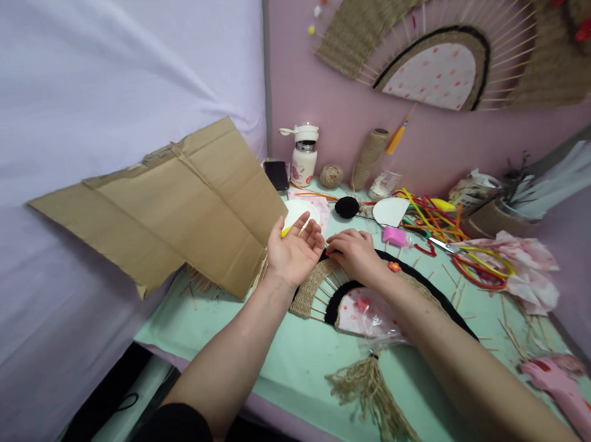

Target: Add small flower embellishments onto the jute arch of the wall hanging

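My left hand [295, 251] is palm up with its fingers apart and loosely curved, above the left end of a woven fan. A small yellow thing shows beside its thumb; whether the hand touches it I cannot tell. My right hand [356, 256] is palm down over the fan's upper edge, fingers bent together; what lies under the fingertips is hidden. The half-round fan [307, 293] has a twine band, thin sticks, black edging and a spotted pink-white centre. A small red flower [394, 266] sits on its band. A clear plastic bag [376, 323] covers part of the centre.
Cardboard [184, 208] leans at the left. A twine tassel [376, 399] lies in front, a pink glue gun [561, 391] at the right. Scissors [442, 244], pipe cleaners [483, 269], black yarn [347, 208] and a white bottle [304, 160] stand or lie behind. A larger fan [431, 72] hangs on the wall.
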### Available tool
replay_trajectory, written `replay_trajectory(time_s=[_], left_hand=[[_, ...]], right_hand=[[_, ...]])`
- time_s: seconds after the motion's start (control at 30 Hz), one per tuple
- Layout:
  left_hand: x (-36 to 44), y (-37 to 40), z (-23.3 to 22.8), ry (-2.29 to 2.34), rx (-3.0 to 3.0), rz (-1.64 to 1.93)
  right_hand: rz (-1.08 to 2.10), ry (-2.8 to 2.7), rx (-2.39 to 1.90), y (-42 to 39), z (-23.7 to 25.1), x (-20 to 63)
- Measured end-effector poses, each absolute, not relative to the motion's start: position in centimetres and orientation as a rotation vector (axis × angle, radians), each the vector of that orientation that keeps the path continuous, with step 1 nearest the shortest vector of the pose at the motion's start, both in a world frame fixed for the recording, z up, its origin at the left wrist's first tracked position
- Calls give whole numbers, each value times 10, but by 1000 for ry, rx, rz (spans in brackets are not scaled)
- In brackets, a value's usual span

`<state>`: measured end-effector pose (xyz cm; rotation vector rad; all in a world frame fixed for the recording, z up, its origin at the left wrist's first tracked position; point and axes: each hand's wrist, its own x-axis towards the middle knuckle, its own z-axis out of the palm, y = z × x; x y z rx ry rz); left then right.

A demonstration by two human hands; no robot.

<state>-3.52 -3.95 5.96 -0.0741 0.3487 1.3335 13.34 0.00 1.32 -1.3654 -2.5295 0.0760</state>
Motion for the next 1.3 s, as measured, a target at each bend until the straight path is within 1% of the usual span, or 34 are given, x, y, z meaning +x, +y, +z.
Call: replay_trajectory(time_s=[0.3, 0.83, 0.93, 1.13, 1.3], left_hand=[[-34, -39, 59, 350, -73, 1330], [-36, -37, 56, 360, -39, 1326], [-35, -34, 53, 447, 4, 1296], [-30, -32, 52, 780, 202, 1250], [-28, -33, 52, 821, 273, 1257]], right_hand=[[90, -2533, -1350, -3, 8, 134], [154, -2569, -1395, -7, 19, 131], [180, -2568, -1406, -3, 17, 129], [193, -2527, -1439, 2, 11, 129], [203, -2485, -1428, 1, 11, 130]])
